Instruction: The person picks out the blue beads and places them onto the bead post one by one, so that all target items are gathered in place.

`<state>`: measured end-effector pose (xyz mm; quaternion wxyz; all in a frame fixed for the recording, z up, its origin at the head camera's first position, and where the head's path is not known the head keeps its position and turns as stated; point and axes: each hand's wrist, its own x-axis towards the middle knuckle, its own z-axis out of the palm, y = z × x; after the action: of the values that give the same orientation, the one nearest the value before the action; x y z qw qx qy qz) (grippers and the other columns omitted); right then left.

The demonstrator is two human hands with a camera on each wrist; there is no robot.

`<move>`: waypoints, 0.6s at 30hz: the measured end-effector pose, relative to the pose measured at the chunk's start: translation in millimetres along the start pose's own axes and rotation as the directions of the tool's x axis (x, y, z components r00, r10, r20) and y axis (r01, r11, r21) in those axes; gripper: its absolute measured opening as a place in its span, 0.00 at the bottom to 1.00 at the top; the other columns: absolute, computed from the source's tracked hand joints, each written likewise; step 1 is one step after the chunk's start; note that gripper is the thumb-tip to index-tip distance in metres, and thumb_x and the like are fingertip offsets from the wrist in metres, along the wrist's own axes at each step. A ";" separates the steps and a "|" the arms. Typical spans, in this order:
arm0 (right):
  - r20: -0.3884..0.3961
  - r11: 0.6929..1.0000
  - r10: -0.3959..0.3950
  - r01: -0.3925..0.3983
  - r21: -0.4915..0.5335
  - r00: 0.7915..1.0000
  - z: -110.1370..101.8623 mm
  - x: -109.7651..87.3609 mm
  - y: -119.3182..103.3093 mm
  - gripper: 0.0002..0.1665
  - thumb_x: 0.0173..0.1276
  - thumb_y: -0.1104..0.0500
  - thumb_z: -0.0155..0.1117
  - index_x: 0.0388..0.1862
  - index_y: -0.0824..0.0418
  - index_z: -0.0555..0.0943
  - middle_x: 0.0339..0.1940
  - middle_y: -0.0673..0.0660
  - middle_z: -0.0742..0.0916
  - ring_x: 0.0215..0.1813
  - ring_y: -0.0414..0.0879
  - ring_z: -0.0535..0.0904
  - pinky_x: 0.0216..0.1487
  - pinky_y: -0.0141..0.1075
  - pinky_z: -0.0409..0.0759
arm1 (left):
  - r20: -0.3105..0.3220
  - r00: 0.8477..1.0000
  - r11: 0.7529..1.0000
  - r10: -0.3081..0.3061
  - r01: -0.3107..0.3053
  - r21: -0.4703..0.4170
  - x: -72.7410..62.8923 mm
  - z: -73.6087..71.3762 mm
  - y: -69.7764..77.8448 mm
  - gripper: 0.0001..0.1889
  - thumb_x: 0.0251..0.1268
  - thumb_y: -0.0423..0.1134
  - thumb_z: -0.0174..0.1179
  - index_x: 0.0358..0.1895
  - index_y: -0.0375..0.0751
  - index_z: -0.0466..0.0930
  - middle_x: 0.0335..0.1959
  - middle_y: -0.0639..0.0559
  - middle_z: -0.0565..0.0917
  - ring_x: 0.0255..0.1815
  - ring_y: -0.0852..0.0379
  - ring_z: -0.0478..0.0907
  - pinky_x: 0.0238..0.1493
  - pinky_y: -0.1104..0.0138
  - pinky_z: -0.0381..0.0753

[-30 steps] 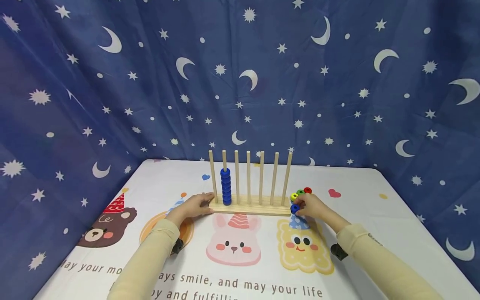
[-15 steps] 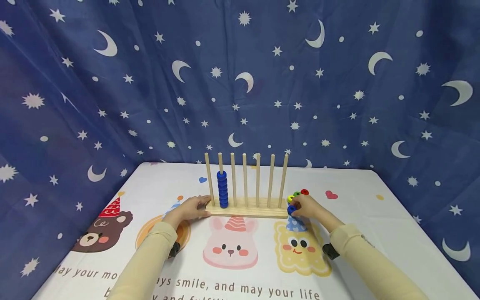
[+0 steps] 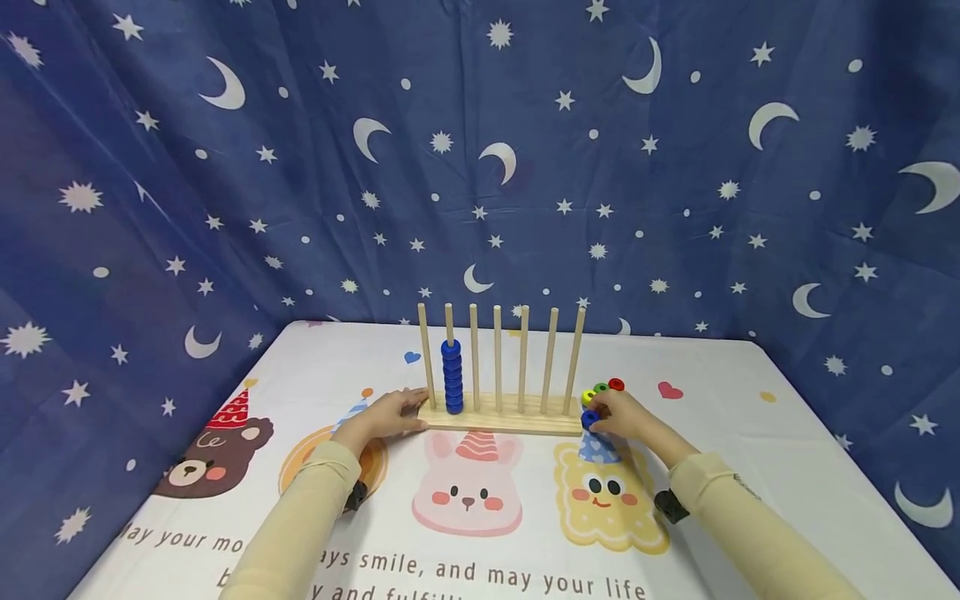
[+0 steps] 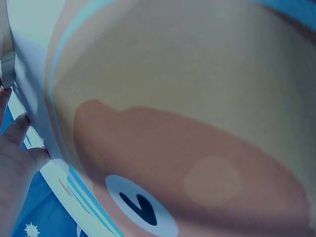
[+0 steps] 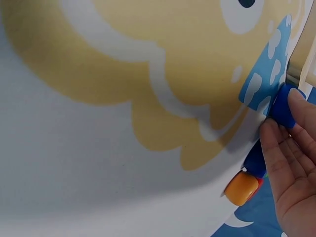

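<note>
A wooden peg rack (image 3: 498,410) stands on the table, its upright pegs in a row along a flat base. Stacked blue beads (image 3: 452,377) fill most of the second peg from the left. My left hand (image 3: 384,415) holds the rack's left end, with thumb and fingertips at the wood. Beyond the right end, my right hand (image 3: 621,413) pinches a blue bead (image 5: 284,104) between thumb and fingers, low by the cloth. Close behind it lie a yellow bead (image 3: 588,397), a green bead (image 3: 601,388) and a red bead (image 3: 616,384). The right wrist view also shows an orange bead (image 5: 241,188).
Under everything is a white tablecloth (image 3: 712,400) printed with cartoon animals and lettering. A dark blue curtain (image 3: 540,167) with moons and stars rises behind the table's back edge and along its sides. Apart from the blue stack, the other pegs are bare.
The head view shifts a little and swings back. Both hands keep their places, the left at the rack's end and the right at the blue bead.
</note>
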<state>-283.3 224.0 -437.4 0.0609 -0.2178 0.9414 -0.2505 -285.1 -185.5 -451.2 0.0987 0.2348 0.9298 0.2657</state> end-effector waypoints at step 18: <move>0.039 0.999 -0.044 0.043 0.018 0.998 -7.0 -7.1 -0.3 0.12 0.56 0.67 0.69 0.37 0.73 0.80 0.33 0.61 0.86 0.36 0.48 0.81 0.43 0.42 0.84 | 0.013 1.000 1.000 -0.005 0.005 -0.021 2.7 -0.1 -0.8 0.32 0.60 0.39 0.62 0.66 0.28 0.64 0.69 0.32 0.63 0.70 0.27 0.52 0.72 0.42 0.52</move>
<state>-278.4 230.0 -431.2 0.0760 -0.2425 0.9329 -0.2553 -287.8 -184.8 -451.7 0.1079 0.2333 0.9269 0.2736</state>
